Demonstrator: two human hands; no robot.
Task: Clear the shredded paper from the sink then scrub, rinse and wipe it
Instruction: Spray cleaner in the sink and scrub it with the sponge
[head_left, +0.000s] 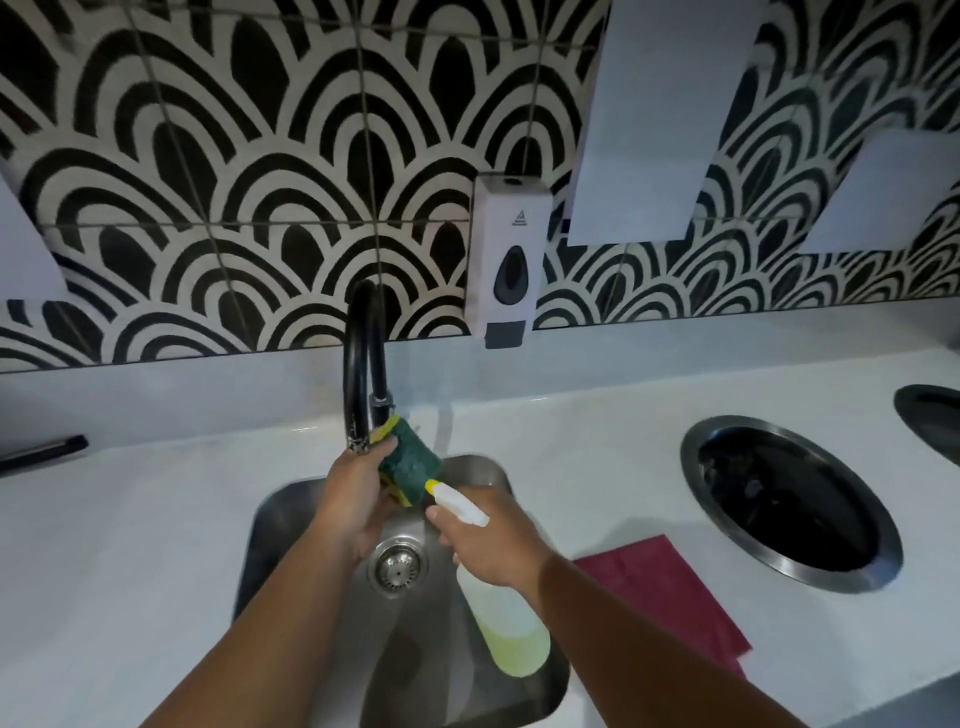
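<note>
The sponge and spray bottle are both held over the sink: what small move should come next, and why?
Probably squeeze the trigger: the right hand aims the spray bottle nozzle at the sponge in the left hand, and the sink looks free of paper, ready for scrubbing.

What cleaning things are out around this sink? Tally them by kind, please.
Sponge: 1, green and yellow, held in the left hand.
Spray bottle: 1, with yellowish liquid, held in the right hand.
Cloth: 1, dark red, lying on the counter right of the sink.
Soap dispenser: 1, on the wall.
Total: 4
</note>
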